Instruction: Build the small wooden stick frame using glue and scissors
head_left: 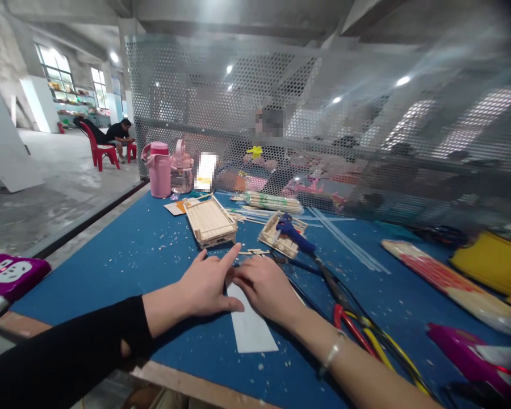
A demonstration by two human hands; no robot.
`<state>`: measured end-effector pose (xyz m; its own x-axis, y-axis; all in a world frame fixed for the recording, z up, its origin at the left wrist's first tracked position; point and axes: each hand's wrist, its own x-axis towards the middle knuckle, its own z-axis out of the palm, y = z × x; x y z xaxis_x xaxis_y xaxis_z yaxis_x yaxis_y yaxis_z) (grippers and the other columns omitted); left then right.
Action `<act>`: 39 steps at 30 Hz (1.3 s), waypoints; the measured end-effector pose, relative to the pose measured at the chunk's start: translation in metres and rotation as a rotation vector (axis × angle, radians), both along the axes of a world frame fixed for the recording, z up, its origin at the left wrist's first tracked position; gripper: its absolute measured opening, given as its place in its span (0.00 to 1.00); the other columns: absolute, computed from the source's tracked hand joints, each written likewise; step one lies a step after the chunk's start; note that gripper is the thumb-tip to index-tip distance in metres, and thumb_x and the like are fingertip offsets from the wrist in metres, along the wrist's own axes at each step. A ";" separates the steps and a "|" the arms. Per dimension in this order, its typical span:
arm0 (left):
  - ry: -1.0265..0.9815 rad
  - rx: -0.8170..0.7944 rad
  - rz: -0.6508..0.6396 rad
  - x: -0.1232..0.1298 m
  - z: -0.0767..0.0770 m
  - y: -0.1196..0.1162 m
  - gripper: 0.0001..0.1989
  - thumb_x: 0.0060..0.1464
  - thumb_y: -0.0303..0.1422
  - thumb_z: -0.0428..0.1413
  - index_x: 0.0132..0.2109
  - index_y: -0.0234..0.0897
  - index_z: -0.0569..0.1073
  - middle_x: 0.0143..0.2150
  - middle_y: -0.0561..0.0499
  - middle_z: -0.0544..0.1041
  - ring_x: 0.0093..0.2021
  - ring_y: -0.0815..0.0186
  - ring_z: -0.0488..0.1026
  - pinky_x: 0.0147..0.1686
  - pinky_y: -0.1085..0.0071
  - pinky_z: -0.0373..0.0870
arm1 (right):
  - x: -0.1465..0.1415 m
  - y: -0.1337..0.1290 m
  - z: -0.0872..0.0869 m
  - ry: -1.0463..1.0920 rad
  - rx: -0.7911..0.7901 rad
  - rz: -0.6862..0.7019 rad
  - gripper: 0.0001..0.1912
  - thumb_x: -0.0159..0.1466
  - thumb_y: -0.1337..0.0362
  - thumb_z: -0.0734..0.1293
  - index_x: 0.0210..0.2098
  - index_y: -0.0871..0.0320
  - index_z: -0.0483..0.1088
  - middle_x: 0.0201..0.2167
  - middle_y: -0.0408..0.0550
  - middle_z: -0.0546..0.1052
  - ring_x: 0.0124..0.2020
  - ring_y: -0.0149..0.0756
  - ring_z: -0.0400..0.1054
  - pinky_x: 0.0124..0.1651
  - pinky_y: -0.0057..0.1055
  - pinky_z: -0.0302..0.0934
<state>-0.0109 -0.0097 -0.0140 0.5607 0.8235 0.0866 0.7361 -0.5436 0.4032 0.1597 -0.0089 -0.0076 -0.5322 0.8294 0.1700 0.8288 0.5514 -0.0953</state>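
A white strip of paper lies on the blue tabletop, partly covered by both hands. My left hand rests at its left edge with the fingers stretched out and the thumb over the paper. At the strip's far end, my right hand has its fingers bent and pressed together; whatever is between them is hidden. Just beyond the hands sits a rectangular structure of wooden sticks. A smaller stick piece is to its right, with a blue glue gun lying over it. Short sticks lie between them.
Red-handled pliers and cables lie right of my right arm. Bagged sticks and clear glue sticks are farther back. A pink flask and jug stand at the far left, before a perforated metal screen. People sit beyond.
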 end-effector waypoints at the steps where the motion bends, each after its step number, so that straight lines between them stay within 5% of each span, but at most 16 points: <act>1: 0.013 0.005 0.009 0.000 0.000 -0.001 0.57 0.46 0.48 0.62 0.70 0.30 0.37 0.49 0.37 0.77 0.56 0.48 0.70 0.62 0.45 0.52 | -0.001 0.001 0.000 -0.010 0.012 -0.017 0.09 0.64 0.68 0.63 0.31 0.58 0.76 0.32 0.50 0.79 0.38 0.38 0.68 0.43 0.34 0.55; 7: -0.010 0.007 -0.032 0.002 0.002 -0.001 0.59 0.48 0.45 0.62 0.70 0.28 0.31 0.50 0.37 0.77 0.56 0.49 0.71 0.61 0.49 0.55 | -0.006 -0.005 0.002 -0.114 0.052 -0.131 0.11 0.64 0.69 0.62 0.30 0.60 0.75 0.31 0.50 0.79 0.37 0.40 0.70 0.39 0.36 0.51; 15: -0.067 -0.030 -0.031 0.002 0.002 0.001 0.61 0.45 0.42 0.65 0.69 0.27 0.30 0.52 0.32 0.76 0.55 0.46 0.71 0.52 0.52 0.65 | -0.025 0.007 0.026 -0.418 0.066 0.073 0.07 0.61 0.71 0.65 0.31 0.62 0.76 0.32 0.55 0.79 0.39 0.43 0.69 0.40 0.40 0.46; 25: -0.074 -0.033 -0.023 0.001 0.000 0.003 0.62 0.43 0.45 0.65 0.70 0.27 0.32 0.51 0.34 0.77 0.57 0.46 0.70 0.60 0.48 0.57 | -0.026 0.009 0.026 -0.499 0.052 0.093 0.10 0.62 0.73 0.62 0.33 0.63 0.76 0.34 0.56 0.79 0.41 0.45 0.68 0.40 0.40 0.45; 32: -0.004 0.056 0.019 0.001 -0.002 0.001 0.60 0.43 0.51 0.63 0.70 0.29 0.37 0.45 0.37 0.79 0.56 0.47 0.71 0.63 0.43 0.48 | -0.020 0.013 0.027 -0.294 -0.042 0.071 0.10 0.59 0.75 0.62 0.26 0.64 0.74 0.30 0.58 0.78 0.38 0.45 0.68 0.41 0.40 0.47; 39: -0.191 0.107 -0.008 -0.005 -0.010 0.008 0.58 0.40 0.50 0.66 0.70 0.33 0.45 0.54 0.35 0.76 0.57 0.46 0.70 0.61 0.43 0.55 | 0.004 0.011 0.019 0.291 -0.275 -0.099 0.15 0.65 0.61 0.57 0.31 0.61 0.72 0.25 0.47 0.74 0.27 0.32 0.63 0.33 0.30 0.54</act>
